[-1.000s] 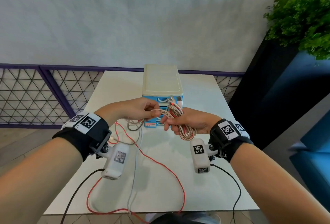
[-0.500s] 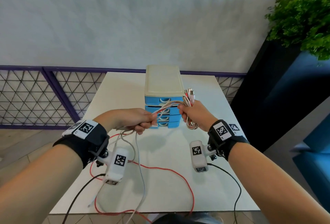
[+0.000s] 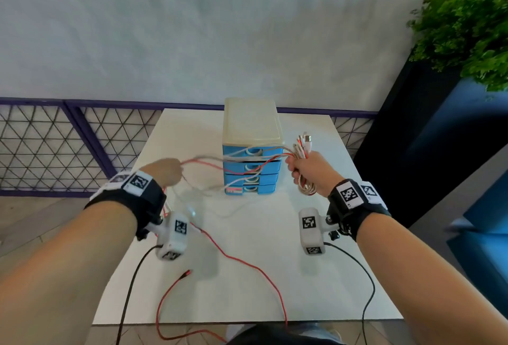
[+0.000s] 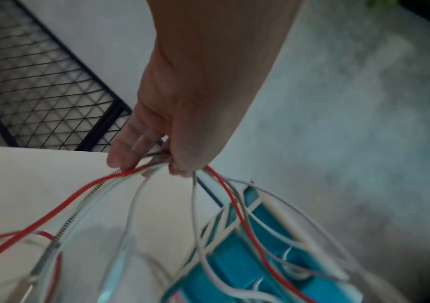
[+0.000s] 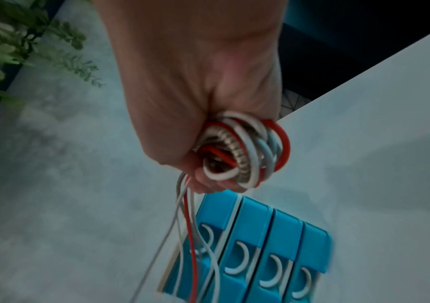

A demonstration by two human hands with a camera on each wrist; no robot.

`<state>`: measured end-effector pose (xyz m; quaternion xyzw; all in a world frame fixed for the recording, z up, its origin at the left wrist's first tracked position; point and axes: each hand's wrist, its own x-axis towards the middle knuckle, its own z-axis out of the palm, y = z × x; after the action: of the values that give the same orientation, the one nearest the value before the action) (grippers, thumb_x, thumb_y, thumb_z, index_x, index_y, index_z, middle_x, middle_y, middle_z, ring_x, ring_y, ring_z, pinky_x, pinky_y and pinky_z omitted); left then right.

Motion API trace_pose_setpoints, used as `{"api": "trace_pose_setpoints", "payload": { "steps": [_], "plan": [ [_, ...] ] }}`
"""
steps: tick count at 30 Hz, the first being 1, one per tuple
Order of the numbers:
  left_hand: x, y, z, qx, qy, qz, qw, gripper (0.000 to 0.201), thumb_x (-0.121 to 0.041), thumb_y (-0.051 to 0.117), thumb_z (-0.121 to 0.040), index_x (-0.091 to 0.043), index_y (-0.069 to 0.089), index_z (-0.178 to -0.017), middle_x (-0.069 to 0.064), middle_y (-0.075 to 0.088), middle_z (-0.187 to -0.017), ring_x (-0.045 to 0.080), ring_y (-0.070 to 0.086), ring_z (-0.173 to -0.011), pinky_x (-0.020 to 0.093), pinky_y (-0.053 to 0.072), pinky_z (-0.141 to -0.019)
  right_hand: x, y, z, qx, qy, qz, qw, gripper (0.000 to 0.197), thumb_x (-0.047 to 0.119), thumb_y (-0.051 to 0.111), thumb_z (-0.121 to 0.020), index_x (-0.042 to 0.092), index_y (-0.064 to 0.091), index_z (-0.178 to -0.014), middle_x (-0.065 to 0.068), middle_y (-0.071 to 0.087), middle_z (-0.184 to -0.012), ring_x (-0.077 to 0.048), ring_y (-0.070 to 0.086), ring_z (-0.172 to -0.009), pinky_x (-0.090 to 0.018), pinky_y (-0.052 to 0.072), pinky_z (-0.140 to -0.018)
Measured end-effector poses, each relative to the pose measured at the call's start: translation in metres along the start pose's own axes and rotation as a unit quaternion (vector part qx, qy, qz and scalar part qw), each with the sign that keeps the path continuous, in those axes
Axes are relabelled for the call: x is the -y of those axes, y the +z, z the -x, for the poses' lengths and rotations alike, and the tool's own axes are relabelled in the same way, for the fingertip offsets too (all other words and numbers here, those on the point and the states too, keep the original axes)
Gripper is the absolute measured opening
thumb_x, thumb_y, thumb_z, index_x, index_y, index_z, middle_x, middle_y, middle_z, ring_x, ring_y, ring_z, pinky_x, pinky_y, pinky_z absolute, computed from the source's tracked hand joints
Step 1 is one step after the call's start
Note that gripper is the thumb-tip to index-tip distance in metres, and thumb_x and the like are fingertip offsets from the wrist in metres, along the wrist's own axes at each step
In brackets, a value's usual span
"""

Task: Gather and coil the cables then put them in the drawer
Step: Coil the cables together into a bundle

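Coiling is proceeding: right hand (image 3: pixel 308 171) is clenching the cable coil (image 5: pixel 242 151) beside the drawer unit (image 3: pixel 251 168); left hand (image 3: pixel 165 171) is pinching trailing strands (image 4: pixel 136 180). Next wrap probably requires gathering slack.

We cannot count the cables (image 3: pixel 301 170): inside the right hand (image 3: pixel 309 171) the loops overlap, and the curled fingers (image 5: pixel 208 184) cover much of the coil in the right wrist view. The left hand (image 3: pixel 165 173) is blurred in the head view, so its grip on the strands is unclear there; the left wrist view suggests a pinch between thumb and fingers, though motion smears it. The red cable (image 3: pixel 247 262) runs off the near table edge (image 3: pixel 247 320) and out of the picture. The drawer unit (image 3: pixel 251 168) is cut by the lower edge in both wrist views, and the label on its bottom drawer is too small for us to read.
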<state>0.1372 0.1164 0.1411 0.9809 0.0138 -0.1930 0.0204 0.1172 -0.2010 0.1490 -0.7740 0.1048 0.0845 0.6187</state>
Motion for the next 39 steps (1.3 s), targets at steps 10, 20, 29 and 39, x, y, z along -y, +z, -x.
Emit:
{"api": "trace_pose_setpoints", "payload": {
  "steps": [10,20,29,39],
  "plan": [
    [-0.056,-0.132,0.012,-0.500,0.195,0.336,0.774,0.023,0.002,0.025,-0.087,-0.011,0.041,-0.099,0.010,0.039,-0.097,0.017,0.036,-0.081,0.027,0.030,-0.070,-0.003,0.039,0.006,0.034,-0.031,0.005,0.999,0.015,0.012,0.049,-0.097,0.008,0.057,-0.085,-0.005,0.058,-0.063,-0.010,0.050,-0.042,-0.023,0.046,-0.046],
    [-0.011,-0.020,-0.026,-0.160,0.115,0.086,0.977,0.093,-0.007,0.064,-0.083,-0.021,0.001,-0.150,0.011,-0.013,-0.159,0.039,0.042,-0.128,0.051,0.044,-0.095,-0.021,0.022,0.007,-0.006,0.050,-0.088,0.995,0.007,0.007,0.052,-0.094,0.006,0.055,-0.088,-0.005,0.050,-0.063,-0.015,0.047,-0.051,-0.025,0.042,-0.048],
    [-0.035,0.103,0.015,0.223,0.059,0.119,0.966,0.030,-0.038,0.049,-0.083,-0.014,0.054,-0.066,0.004,0.057,-0.060,0.019,0.051,-0.044,0.020,0.039,-0.046,-0.008,0.024,0.005,-0.009,0.045,-0.120,0.992,0.015,0.012,0.055,-0.093,0.008,0.057,-0.078,-0.006,0.052,-0.064,-0.016,0.051,-0.052,-0.031,0.044,-0.058],
    [-0.084,0.145,0.037,0.208,0.313,-0.067,0.924,0.014,-0.014,0.053,-0.080,-0.023,0.054,-0.091,-0.002,0.055,-0.093,0.015,0.058,-0.073,0.029,0.040,-0.066,-0.001,0.033,0.015,0.019,0.039,-0.097,0.994,0.011,0.011,0.053,-0.094,0.008,0.055,-0.083,-0.006,0.051,-0.065,-0.015,0.050,-0.051,-0.027,0.044,-0.053]
  ]
}}
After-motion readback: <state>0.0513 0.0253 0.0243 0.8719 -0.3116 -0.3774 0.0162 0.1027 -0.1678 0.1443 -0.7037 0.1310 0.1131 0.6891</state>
